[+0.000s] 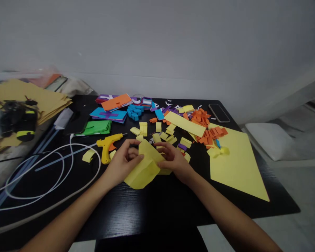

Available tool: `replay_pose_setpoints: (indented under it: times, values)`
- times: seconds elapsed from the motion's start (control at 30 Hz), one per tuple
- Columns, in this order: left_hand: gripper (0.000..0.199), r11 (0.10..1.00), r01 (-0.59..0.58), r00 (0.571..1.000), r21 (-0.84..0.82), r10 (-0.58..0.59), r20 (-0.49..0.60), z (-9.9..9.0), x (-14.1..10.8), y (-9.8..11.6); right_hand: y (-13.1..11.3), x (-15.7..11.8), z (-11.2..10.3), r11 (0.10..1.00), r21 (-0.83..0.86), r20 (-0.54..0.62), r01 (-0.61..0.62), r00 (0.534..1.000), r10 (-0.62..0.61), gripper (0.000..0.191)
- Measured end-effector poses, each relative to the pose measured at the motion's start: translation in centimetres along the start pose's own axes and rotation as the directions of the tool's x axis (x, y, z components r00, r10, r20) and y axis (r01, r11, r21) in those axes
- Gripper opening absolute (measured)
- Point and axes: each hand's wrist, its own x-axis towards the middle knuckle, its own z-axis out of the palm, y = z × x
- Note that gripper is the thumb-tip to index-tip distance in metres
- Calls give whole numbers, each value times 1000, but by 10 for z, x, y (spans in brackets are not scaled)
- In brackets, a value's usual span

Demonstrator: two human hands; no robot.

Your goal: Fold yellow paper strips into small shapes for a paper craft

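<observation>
- Holding yellow paper (143, 171) right of the glue gun (105, 148), we pinch it with our left hand (124, 159).
- Our right hand (174, 161) pinches its other side.
- Green paper (97, 128) lies behind the glue gun.

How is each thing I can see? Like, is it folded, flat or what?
Yellow paper, bent, held
Left hand, gripping that paper
Right hand, gripping it too
Big yellow sheet, lying flat
Glue gun, lying on its side
Phone at far right, lying flat
White cable, loosely looped
Green papers, folded, stacked
Orange pieces, folded, heaped
</observation>
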Motion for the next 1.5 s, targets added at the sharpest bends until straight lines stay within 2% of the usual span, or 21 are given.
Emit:
replay_pose_setpoints:
  times: [0.07, 0.17, 0.23, 0.33, 0.43, 0.57, 0.8, 0.97, 1.1, 1.17, 1.27, 1.33, 1.5]
  values:
    - [39, 1000, 1, 999, 10, -1, 43, 0, -1, 1, -3, -2, -1, 998, -44, 112, 33, 993, -28, 71]
    - [30, 996, -36, 997, 82, 30, 72, -1, -2, 1, -5, -5, 0, 979, -155, 171, 133, 980, -106, 71]
    - [25, 985, -76, 994, 152, 64, 85, -2, -2, 0, -5, -8, 1, 947, -275, 168, 167, 978, -124, 60]
    - [19, 966, -131, 987, 223, 107, 117, -2, -3, -1, -6, -9, 5, 833, -501, 181, 235, 970, -165, 35]
    - [12, 946, -166, 982, 278, 132, 138, -1, -4, 2, -6, -8, 8, 724, -615, 220, 312, 950, -223, 31]
    - [9, 932, -172, 981, 320, 132, 144, -1, -5, 6, -4, -7, 11, 699, -632, 184, 333, 942, -282, 24]
    - [18, 931, -181, 974, 318, 126, 186, -4, -6, 10, -3, -7, 11, 745, -550, 137, 378, 921, -365, 10]
    - [18, 902, -260, 953, 344, 182, 243, -6, -8, 12, -3, -8, 10, 746, -551, 64, 374, 910, -410, 11]
    - [12, 867, -333, 941, 370, 280, 190, -6, -11, 11, -3, -11, 9, 639, -594, 81, 489, 827, -557, 3]
    - [13, 902, -297, 953, 313, 261, 153, -5, -12, 11, -3, -13, 9, 558, -634, 109, 536, 776, -621, 5]
    - [15, 954, -198, 975, 226, 169, 141, -3, -12, 12, -4, -15, 10, 474, -657, 157, 586, 722, -674, 11]
    - [19, 963, -151, 981, 222, 119, 150, -3, -11, 13, -4, -16, 11, 452, -656, 190, 605, 711, -677, 14]
    - [22, 970, -106, 980, 221, 65, 187, -6, -8, 15, -4, -17, 9, 431, -679, 239, 595, 733, -636, 14]
